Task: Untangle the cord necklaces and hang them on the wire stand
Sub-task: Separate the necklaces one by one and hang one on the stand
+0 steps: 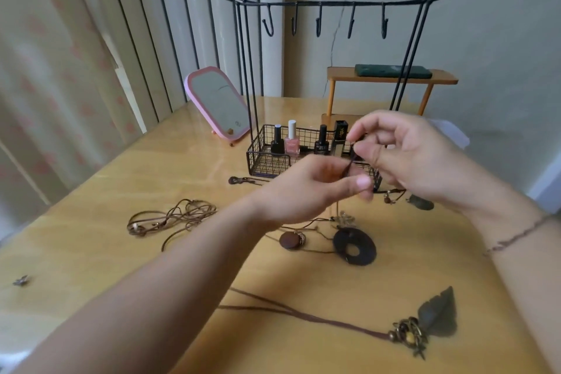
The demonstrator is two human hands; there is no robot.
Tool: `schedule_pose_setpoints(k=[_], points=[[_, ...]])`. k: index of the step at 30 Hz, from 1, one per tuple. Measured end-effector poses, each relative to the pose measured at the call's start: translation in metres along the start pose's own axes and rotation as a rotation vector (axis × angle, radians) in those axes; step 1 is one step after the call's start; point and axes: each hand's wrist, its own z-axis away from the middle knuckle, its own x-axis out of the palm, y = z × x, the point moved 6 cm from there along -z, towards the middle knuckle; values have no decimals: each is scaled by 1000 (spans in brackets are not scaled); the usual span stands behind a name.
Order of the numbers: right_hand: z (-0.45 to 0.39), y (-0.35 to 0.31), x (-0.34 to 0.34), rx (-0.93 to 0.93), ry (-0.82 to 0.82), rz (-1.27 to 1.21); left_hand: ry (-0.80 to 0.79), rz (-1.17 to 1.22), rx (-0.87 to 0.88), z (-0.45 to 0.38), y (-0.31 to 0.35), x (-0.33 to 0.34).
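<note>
Fingers (pixel 359 184) of your left hand (pixel 306 191) and right hand (pixel 406 152) pinch one dark cord (pixel 350 163) running steeply upward between them, in front of the wire stand (pixel 334 3), its hooks above.

A glossy wooden table (pixel 151 167) stands against a cracked pale wall (pixel 485 39), beside patterned curtains (pixel 45 70).

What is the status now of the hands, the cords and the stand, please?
Left hand and right hand both pinch one dark cord, raised. Stand hooks bare. Tangled cords on table. Nothing blocks the hooks.
</note>
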Motion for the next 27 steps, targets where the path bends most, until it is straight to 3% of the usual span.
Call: schedule_pose_setpoints(k=[3,5,8,11,14,18,21,24,27], points=[[0,18,-14,42,25,140,-88,310,-46,2,-14,-10],[6,30,-17,78,-82,307,-68,349,-105,10,-29,-30],[18,62,-18,210,-258,574,40,163,-187,22,-52,-67],[25,93,-26,283,-296,719,148,-98,-250,27,-67,-98],[27,112,-31,320,-286,797,216,-487,-254,27,-79,-115],[27,132,-34,322,-154,991,235,-818,-325,31,-100,-119],[28,150,-34,352,-121,1092,257,-900,-309,38,-104,-119],[27,117,-16,215,-91,1132,369,-864,-206,55,-86,-128],[22,70,24,70,-202,870,330,-763,-266,80,-78,-144]])
